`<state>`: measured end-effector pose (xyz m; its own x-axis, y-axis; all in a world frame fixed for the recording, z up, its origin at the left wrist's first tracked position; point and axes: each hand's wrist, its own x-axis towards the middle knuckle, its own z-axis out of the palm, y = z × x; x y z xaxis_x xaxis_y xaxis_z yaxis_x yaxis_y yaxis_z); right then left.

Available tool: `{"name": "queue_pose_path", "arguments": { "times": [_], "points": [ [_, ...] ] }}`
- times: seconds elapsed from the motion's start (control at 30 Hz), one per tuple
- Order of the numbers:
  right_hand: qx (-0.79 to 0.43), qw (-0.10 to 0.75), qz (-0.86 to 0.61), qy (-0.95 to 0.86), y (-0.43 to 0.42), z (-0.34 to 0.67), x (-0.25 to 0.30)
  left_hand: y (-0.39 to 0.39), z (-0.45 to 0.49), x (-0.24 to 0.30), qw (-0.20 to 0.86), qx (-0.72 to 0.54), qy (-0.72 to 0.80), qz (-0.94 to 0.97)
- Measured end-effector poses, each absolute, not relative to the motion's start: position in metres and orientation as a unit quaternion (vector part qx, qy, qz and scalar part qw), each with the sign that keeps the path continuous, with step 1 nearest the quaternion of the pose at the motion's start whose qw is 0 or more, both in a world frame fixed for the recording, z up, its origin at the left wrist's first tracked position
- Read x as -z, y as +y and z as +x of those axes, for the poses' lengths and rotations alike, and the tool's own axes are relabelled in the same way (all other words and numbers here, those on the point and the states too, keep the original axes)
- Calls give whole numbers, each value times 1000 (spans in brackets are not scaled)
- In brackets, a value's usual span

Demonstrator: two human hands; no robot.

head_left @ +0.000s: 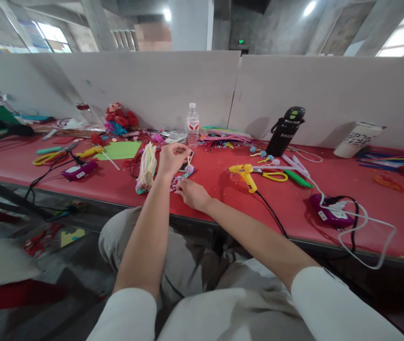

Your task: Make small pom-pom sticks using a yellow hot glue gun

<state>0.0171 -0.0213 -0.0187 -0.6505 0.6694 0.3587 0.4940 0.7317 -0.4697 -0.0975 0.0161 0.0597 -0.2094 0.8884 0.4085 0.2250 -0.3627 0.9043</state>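
My left hand (173,158) is raised over the table, thumb and fingers pinched on the thin pale stem of a small lilac pom-pom flower (189,168), which hangs head down. Just below it, my right hand (193,194) rests low with its fingertips together at a heap of small purple and pink pieces (175,183). Whatever lies in those fingertips is too small to make out. A dark phone-like object (184,166) lies partly hidden behind the left hand. Left of my hands is a bundle of pale fuzzy stems (147,166) with coloured tips.
On the red table (212,163), a yellow glue gun (244,175), yellow-handled scissors (275,176) and a black bottle (285,132) are to the right. A water bottle (192,125) stands behind my hands. Purple power strips (331,211) with cords lie on both sides.
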Motion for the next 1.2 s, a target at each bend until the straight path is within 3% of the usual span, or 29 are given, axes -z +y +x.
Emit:
{"name": "queue_pose_path", "arguments": {
  "times": [0.13, 0.27, 0.33, 0.83, 1.2],
  "points": [
    [-253, 331, -267, -869, -23, 51, 10, 15, -97, -56, 271, -573, 498, 592],
    [-282, 483, -330, -760, -8, 93, -4, 12, -86, -52, 276, -512, 486, 652],
    [-289, 516, -342, -731, 2, 108, -9, 10, -77, -50, 281, -480, 478, 680],
    [-305, 474, -315, -764, 20, 126, -10, 10, -56, -34, 249, -443, 465, 725],
    [-277, 515, -352, -731, 18, 126, -6, 11, -53, -34, 259, -434, 464, 727]
  ]
}}
